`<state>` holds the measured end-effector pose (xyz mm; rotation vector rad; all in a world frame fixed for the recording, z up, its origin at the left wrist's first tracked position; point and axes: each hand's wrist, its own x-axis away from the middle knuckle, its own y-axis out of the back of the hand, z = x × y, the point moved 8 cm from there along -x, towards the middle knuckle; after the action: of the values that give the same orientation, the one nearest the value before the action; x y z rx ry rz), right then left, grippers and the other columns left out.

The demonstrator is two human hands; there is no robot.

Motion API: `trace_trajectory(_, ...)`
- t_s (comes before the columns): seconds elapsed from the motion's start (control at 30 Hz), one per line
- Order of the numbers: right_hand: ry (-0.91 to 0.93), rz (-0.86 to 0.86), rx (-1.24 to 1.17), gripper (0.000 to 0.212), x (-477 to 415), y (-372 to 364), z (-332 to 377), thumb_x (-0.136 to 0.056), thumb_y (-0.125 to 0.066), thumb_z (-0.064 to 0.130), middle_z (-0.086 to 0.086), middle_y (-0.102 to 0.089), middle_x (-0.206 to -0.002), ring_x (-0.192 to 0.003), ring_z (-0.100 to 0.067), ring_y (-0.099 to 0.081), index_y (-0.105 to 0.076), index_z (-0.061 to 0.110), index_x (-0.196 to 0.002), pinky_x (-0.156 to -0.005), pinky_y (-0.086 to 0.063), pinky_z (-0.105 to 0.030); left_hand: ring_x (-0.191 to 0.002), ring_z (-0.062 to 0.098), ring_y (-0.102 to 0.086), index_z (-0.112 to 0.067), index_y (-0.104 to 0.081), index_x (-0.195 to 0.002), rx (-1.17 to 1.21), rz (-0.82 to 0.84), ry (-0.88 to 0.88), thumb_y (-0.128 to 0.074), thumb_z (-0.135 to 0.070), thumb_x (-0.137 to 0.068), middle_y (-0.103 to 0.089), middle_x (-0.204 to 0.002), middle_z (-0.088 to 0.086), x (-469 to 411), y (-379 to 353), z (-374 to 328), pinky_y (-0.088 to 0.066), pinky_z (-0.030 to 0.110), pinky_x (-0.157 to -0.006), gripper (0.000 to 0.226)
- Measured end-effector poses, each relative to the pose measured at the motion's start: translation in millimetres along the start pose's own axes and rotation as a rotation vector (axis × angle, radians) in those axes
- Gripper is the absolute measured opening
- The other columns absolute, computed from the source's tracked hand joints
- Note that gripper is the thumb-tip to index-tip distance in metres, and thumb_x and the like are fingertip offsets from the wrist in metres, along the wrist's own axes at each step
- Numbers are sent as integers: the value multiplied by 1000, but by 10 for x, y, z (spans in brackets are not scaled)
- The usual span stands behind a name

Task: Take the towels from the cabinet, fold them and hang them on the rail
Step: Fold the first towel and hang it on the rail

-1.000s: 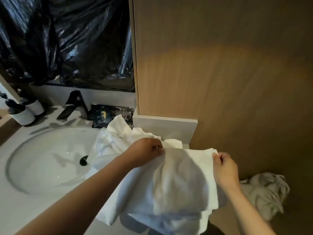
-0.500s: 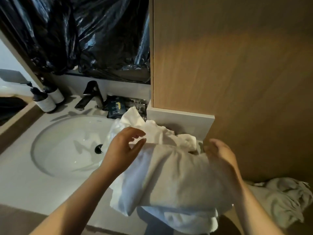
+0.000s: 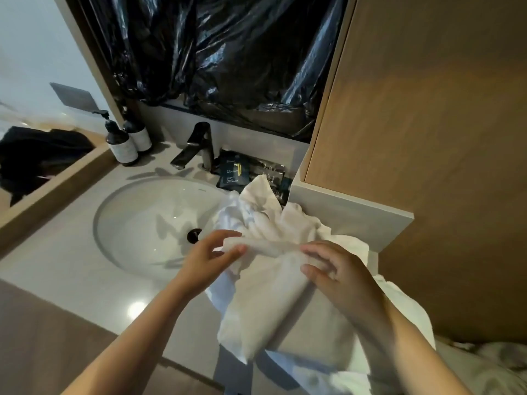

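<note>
A white towel [image 3: 273, 303] lies bunched on the right part of the vanity counter [image 3: 71, 269] and hangs over the front edge. My left hand [image 3: 211, 258] pinches the towel's upper fold near its left end. My right hand [image 3: 339, 269] holds the same fold further right, fingers curled into the cloth. More white towel cloth [image 3: 256, 201] is heaped behind, against the wooden cabinet [image 3: 427, 138]. No rail is in view.
A round white sink [image 3: 148, 220] with a black tap [image 3: 196, 149] sits left of the towels. Two pump bottles [image 3: 122, 143] stand at the back left, dark packets [image 3: 233, 172] behind the heap. Black plastic [image 3: 216, 52] covers the mirror. A crumpled greyish cloth [image 3: 484, 366] lies low right.
Both hands let go of the towel's spread top edge, opened briefly, then took hold again closer together on a narrower fold. The view swung left, showing more of the sink.
</note>
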<state>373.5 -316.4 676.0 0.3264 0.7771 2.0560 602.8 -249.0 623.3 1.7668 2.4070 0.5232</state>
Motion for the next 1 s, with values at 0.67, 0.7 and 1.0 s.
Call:
trace_trajectory(0.67,266,211,376,39,-124,-466,355,-84,-72,34,3,-57,-110,-111,-17,-47,-67,21,-121,-99,-35,-28,-88,34,-63,7,-59,-108,310,211,351,-63,-53,-78,-62,-98,24,340,-56,412,-53,46,-93,68)
trace_trajectory(0.7,264,211,377,37,-132,-475,362,-84,-72,35,4,-56,-108,-110,-16,-47,-68,22,-119,-98,-34,-27,-84,30,-59,8,-59,-107,340,214,361,-63,-51,-79,-58,-93,22,422,-65,466,-54,43,-92,65)
trace_trajectory(1.0,200,244,258,11,-205,-526,403,-87,-69,26,16,-50,-86,-92,-10,-48,-59,24,-91,-80,-38,-26,-112,40,-58,12,-45,-123,439,185,436,-47,-39,-94,-54,-121,29,841,-226,618,-51,43,-98,59)
